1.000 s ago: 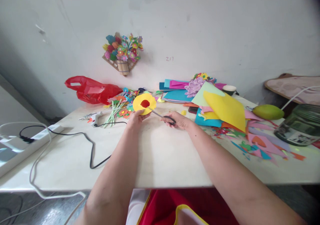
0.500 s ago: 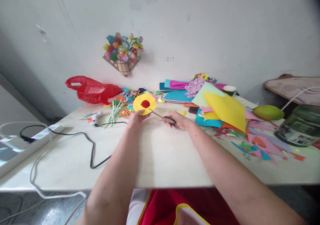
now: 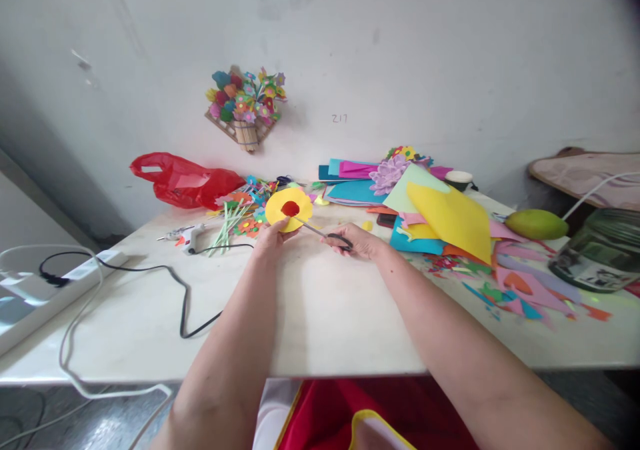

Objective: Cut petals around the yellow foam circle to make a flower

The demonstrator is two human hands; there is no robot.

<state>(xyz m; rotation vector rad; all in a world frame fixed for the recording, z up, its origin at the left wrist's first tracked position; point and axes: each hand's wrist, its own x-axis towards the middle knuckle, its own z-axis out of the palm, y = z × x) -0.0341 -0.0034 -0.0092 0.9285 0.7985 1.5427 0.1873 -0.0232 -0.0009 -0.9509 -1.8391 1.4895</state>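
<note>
Between thumb and fingers, my left hand (image 3: 278,232) pinches the lower edge of a yellow foam flower (image 3: 275,205) with scalloped edges. A red round centre (image 3: 290,209) sits in its middle. My right hand (image 3: 350,240) is closed around the black handles of a pair of scissors (image 3: 316,229). The blades point left, and their tips reach the flower's lower right part near the red centre. Whether the blades are parted I cannot make out. Both hands are above the white table (image 3: 320,317).
A glue gun (image 3: 189,238), green stems (image 3: 227,227) and a red plastic bag (image 3: 187,182) lie left. Foam sheets (image 3: 450,217), scraps (image 3: 523,290), a mango (image 3: 536,225) and a glass jar (image 3: 597,250) occupy the right. A black cord (image 3: 186,297) crosses the left side near a power strip (image 3: 55,297).
The flower has shifted very slightly left in my left hand. Both hands keep their hold, and the rest looks the same.
</note>
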